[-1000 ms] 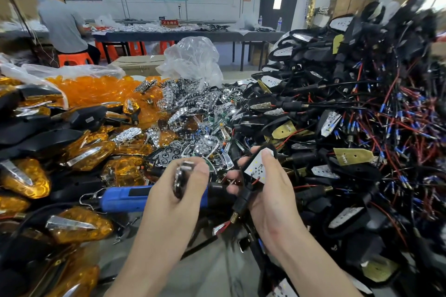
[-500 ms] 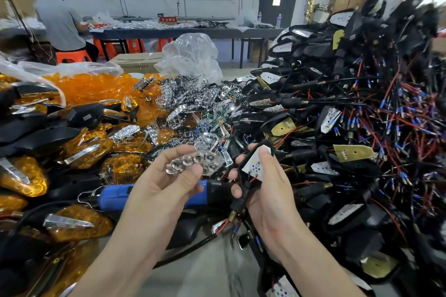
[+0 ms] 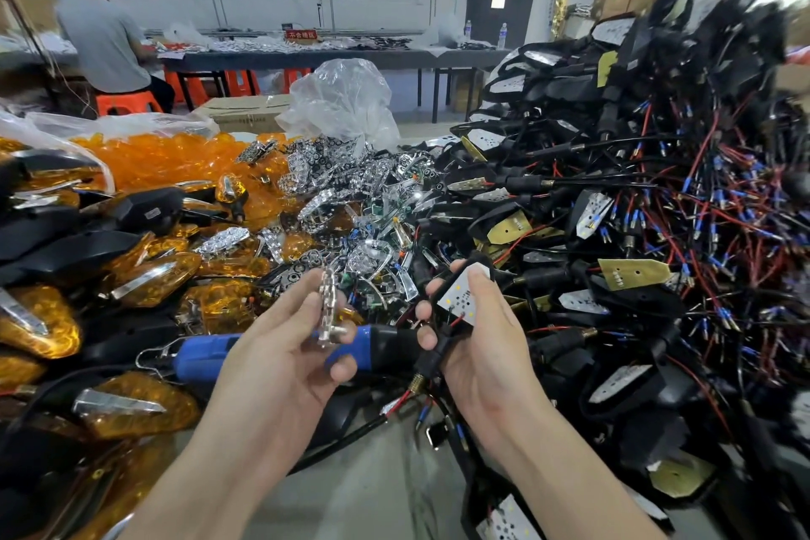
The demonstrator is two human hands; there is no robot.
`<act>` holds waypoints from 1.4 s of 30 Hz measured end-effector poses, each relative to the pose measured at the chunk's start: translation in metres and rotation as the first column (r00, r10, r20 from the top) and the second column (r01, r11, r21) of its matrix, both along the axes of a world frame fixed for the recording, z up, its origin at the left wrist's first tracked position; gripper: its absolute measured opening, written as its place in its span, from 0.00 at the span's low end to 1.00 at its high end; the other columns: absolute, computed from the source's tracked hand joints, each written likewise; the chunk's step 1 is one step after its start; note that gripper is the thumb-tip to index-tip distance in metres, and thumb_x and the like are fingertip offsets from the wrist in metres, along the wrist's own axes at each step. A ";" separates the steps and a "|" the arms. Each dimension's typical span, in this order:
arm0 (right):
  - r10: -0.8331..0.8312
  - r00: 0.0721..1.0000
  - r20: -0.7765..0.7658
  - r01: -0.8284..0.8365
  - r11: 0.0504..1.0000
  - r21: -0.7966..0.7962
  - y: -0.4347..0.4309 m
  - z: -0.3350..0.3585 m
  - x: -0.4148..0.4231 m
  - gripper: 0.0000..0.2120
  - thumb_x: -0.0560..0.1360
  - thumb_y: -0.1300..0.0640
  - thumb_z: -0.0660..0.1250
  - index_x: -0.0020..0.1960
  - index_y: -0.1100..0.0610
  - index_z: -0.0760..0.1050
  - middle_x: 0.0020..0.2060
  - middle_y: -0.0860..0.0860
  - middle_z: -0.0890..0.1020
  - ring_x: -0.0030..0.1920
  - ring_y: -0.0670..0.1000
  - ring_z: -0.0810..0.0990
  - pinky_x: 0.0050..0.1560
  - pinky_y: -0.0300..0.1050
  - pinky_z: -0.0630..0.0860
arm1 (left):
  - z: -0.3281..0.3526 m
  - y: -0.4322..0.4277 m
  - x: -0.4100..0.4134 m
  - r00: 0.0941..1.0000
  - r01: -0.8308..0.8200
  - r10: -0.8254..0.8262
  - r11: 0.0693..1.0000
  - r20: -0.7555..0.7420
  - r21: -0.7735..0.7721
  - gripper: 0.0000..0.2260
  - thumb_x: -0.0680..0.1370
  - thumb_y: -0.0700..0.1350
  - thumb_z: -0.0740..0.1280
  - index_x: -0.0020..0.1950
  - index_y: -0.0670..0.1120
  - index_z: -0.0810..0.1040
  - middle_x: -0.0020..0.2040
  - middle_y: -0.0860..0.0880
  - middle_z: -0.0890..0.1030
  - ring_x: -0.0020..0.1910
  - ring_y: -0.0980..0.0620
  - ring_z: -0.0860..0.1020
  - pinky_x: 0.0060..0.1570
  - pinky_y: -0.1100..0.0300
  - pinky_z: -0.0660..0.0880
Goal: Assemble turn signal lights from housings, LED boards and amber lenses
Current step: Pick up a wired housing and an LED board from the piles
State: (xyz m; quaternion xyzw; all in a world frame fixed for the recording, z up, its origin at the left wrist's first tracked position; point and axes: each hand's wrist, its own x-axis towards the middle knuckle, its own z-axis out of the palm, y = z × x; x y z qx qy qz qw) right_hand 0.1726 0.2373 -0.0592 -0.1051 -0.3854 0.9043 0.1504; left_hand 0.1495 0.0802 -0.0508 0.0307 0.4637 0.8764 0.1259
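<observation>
The black plastic housing with a white LED board seated in it (image 3: 460, 298) sits just over the black nose of the blue-handled electric screwdriver (image 3: 206, 357), cradled face-up in the curled fingers of the right hand (image 3: 486, 357). Over the screwdriver's middle, the left hand (image 3: 280, 357) pinches a chrome multi-cup reflector (image 3: 329, 303) edge-on, apart from the housing. To seat it well, I'd turn the reflector flat, match its taper to the board, keep the red wire (image 3: 455, 321) clear and press evenly. Loose amber plastic lenses (image 3: 175, 162) wait beyond the screwdriver, leftward.
</observation>
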 end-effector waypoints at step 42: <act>0.035 0.999 0.027 -0.035 0.999 0.002 -0.002 -0.002 -0.004 0.07 0.84 0.54 0.60 0.52 0.54 0.75 0.36 0.52 0.81 0.31 0.51 0.79 0.27 0.42 0.71 | -0.002 0.019 0.021 0.863 -0.282 -0.082 0.740 -0.499 -0.610 0.15 0.73 0.61 0.64 0.60 0.68 0.72 0.55 0.73 0.75 0.56 0.75 0.72 0.49 0.79 0.68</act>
